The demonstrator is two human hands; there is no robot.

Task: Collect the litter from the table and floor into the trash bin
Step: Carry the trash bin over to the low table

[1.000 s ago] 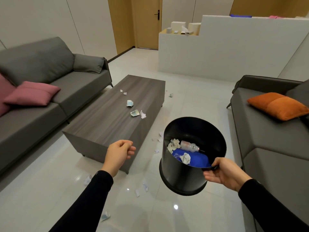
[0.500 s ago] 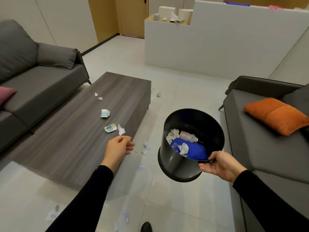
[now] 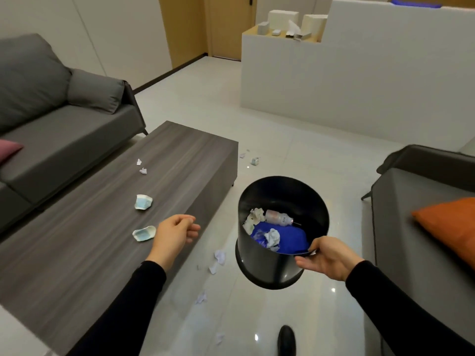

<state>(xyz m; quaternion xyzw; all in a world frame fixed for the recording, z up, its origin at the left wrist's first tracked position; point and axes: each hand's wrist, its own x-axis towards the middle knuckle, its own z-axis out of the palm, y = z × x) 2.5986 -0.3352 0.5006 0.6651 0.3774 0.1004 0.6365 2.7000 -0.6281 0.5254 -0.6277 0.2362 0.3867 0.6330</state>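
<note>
My right hand (image 3: 326, 260) grips the near rim of a black trash bin (image 3: 264, 268), held in the air and tilted toward me. Inside lie crumpled paper, a small bottle and something blue. My left hand (image 3: 174, 233) hovers over the right edge of the dark wooden table (image 3: 102, 253), fingers loosely curled, holding nothing. Just left of it lies a crushed pale-blue paper cup (image 3: 144, 233); a second one (image 3: 143, 201) lies farther back. Two small paper scraps (image 3: 141, 167) sit beyond. Paper bits (image 3: 218, 260) litter the floor between table and bin.
A grey sofa (image 3: 64, 129) runs along the left of the table. Another grey sofa with an orange cushion (image 3: 447, 227) stands at the right. More litter (image 3: 254, 160) lies on the floor past the table's far corner. A white partition (image 3: 359, 86) stands behind. My shoe (image 3: 286, 340) shows below.
I have walked forward along the table, so it and the cups now sit closer. My left hand has come beside the near cup and loosened its fingers. The bin stays in my right hand.
</note>
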